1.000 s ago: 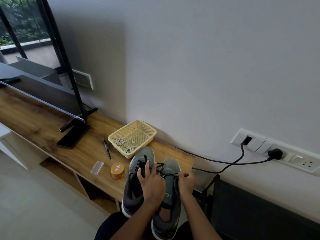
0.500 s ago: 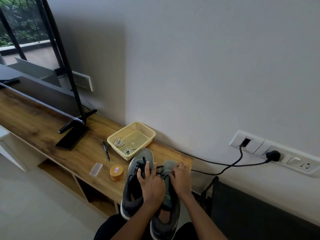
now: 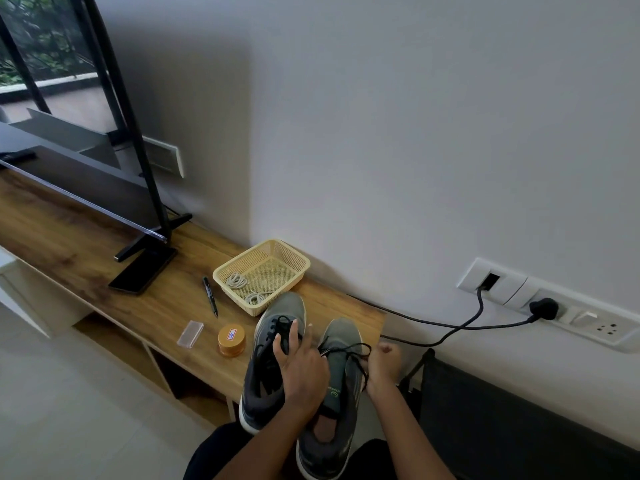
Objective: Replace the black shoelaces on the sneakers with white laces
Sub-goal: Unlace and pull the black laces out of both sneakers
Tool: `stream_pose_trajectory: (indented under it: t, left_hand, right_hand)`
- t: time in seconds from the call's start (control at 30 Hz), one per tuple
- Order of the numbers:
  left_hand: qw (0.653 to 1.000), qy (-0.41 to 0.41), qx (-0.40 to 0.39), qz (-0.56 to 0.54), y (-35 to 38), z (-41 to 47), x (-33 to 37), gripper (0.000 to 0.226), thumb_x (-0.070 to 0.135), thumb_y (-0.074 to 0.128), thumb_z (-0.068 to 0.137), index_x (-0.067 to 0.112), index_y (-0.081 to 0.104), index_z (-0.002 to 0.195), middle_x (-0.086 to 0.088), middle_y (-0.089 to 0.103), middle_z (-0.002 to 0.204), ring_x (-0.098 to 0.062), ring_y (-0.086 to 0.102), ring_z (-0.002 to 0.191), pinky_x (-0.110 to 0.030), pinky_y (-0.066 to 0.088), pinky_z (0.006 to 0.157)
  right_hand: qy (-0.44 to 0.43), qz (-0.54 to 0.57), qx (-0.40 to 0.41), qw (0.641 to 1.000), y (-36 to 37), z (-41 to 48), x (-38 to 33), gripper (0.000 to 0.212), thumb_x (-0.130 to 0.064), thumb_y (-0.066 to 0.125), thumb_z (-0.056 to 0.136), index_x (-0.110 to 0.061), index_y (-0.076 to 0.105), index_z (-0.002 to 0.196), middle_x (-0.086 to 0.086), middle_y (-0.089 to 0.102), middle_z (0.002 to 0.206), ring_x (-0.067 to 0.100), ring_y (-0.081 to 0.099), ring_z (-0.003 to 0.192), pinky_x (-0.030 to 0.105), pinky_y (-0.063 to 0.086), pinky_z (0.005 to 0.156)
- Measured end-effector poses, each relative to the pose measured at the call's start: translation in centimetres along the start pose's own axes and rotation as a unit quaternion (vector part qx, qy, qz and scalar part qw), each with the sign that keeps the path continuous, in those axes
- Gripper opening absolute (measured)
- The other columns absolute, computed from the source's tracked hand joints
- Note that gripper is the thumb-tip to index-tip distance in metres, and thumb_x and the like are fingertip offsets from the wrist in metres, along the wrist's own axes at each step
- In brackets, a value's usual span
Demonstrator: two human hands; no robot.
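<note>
two sneakers (image 3: 287,308); right hand (image 3: 384,363) grips black lace (image 3: 347,347); green tongue logo (image 3: 334,393) unreadable.

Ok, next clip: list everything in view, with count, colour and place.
sneakers: 2, grey, side by side at the wooden unit's near end
black laces: 2, black, one in each sneaker; the right sneaker's hangs loose
white laces: 2 coils, white, inside the basket
basket: 1, pale yellow, behind the sneakers
pen: 1, black, left of the basket
tin: 1, orange, left of the sneakers
clear case: 1, transparent, left of the tin
TV: 1, black, far left
wall sockets: 1 strip, white, right wall
cable: 1, black, plugged into the sockets
wooden unit: 1, brown
left hand: rests on the left sneaker
right hand: grips the right sneaker's lace
</note>
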State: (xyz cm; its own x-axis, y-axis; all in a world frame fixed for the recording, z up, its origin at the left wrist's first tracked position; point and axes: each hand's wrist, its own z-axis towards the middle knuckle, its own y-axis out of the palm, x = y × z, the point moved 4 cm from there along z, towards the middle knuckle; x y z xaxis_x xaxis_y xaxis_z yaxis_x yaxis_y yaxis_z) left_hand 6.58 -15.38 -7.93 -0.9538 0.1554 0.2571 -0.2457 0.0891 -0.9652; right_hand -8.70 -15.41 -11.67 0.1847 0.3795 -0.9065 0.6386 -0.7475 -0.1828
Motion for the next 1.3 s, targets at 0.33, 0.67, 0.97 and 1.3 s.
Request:
stream_pose_trajectory:
  t: [0.33,0.67,0.97,1.3]
  left_hand:
    - [1.000,0.010,0.000,0.012,-0.1,0.0,0.1,0.037,0.031,0.031,0.098,0.020,0.064,0.111,0.007,0.010,0.158,-0.021,-0.008,0.146,-0.050,-0.015,0.104]
    - [1.000,-0.013,-0.004,0.007,-0.2,0.0,-0.4,0.039,0.034,0.030,0.098,0.022,0.061,0.117,0.010,0.012,0.157,-0.019,-0.003,0.146,-0.046,-0.012,0.103]
    - [1.000,-0.006,0.000,0.018,0.0,0.0,-1.0,0.040,0.036,0.029,0.097,0.025,0.064,0.113,0.012,0.012,0.157,-0.018,-0.006,0.146,-0.046,-0.013,0.103]
    - [1.000,0.006,-0.002,0.031,-0.1,-0.1,-0.5,0.040,0.035,0.029,0.098,0.023,0.060,0.120,0.008,0.013,0.157,-0.021,-0.007,0.146,-0.047,-0.014,0.103]
  right_hand:
    - [-0.454,-0.489,-0.131,0.733,2.3,-2.1,-1.5,0.013,-0.017,0.076,0.072,-0.020,0.074,0.085,0.005,0.062,0.114,0.029,0.050,0.107,0.036,0.048,0.083]
    - [-0.225,-0.286,0.010,0.931,-0.1,0.1,-1.3,0.026,-0.007,0.047,0.090,-0.017,0.044,0.066,0.006,0.057,0.072,0.018,0.048,0.064,0.040,0.046,0.073]
    - [-0.041,-0.195,0.031,0.979,-4.6,3.3,0.1,0.013,-0.011,0.052,0.091,-0.008,0.063,0.097,0.016,0.061,0.107,0.034,0.053,0.105,0.041,0.046,0.083]
    - [-0.450,-0.514,-0.149,0.715,3.1,-2.7,-1.4,0.017,-0.020,0.061,0.084,-0.021,0.068,0.100,-0.001,0.054,0.119,0.025,0.038,0.115,0.034,0.040,0.090]
